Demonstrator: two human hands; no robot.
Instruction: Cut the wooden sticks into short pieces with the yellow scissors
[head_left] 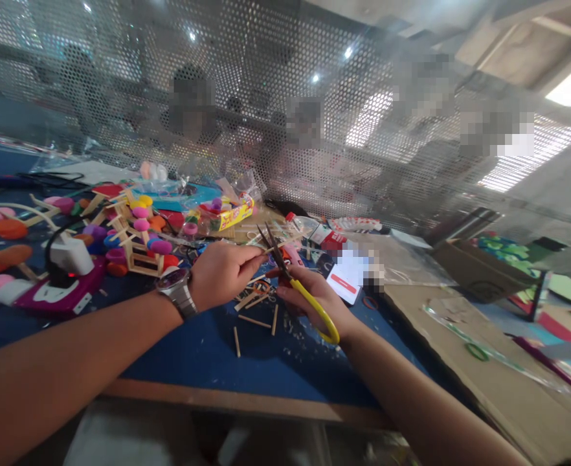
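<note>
My right hand (314, 294) is closed round the yellow handles of a pair of scissors (309, 299). Their dark blades point up and away, slightly parted. In my left hand (223, 273), thumb and fingers pinch a thin wooden stick (279, 244), which runs across to the right by the blades. Whether the blades touch it I cannot tell. Below both hands, several short cut wooden sticks (254, 320) lie on the blue tabletop (193, 356), with small clear scraps scattered to their right.
To the left stand a purple power strip (67, 288) with a white charger (72, 254) and small stick structures with coloured lumps (137, 243). A lit phone (347, 279) lies right of my hands. Further right are cardboard (441, 349) and an open box (482, 268). A perforated metal screen (261, 84) rises behind.
</note>
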